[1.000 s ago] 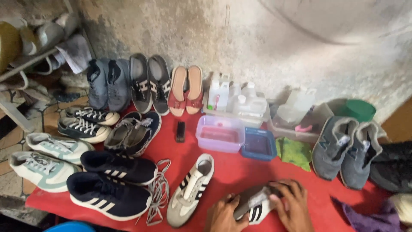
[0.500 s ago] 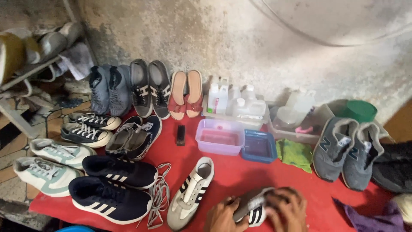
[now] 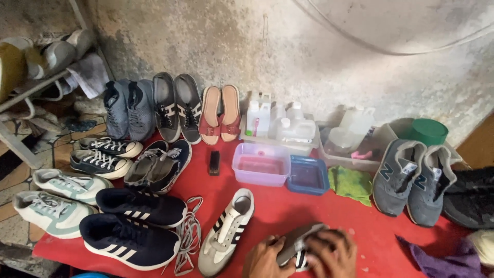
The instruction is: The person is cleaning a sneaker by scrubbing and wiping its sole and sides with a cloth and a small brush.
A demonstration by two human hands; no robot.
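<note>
At the bottom middle, both my hands hold a grey-white sneaker (image 3: 303,242) with black stripes over the red mat (image 3: 309,211). My left hand (image 3: 265,257) grips its near side, and my right hand (image 3: 332,252) lies over its top, fingers curled around it. Its match, a beige sneaker with black stripes (image 3: 226,231), lies just left of my hands, without laces. Loose grey laces (image 3: 189,234) trail beside it.
Several pairs of shoes line the mat's left side and the wall, with red sandals (image 3: 220,113) at the back. A pink tub (image 3: 261,163), blue tub (image 3: 307,175), green cloth (image 3: 351,183), bottles (image 3: 280,122), grey sneakers (image 3: 411,177) and purple cloth (image 3: 442,257) lie to the right.
My right hand has shifted over the top of the held sneaker, covering more of it. The view has moved slightly to the left.
</note>
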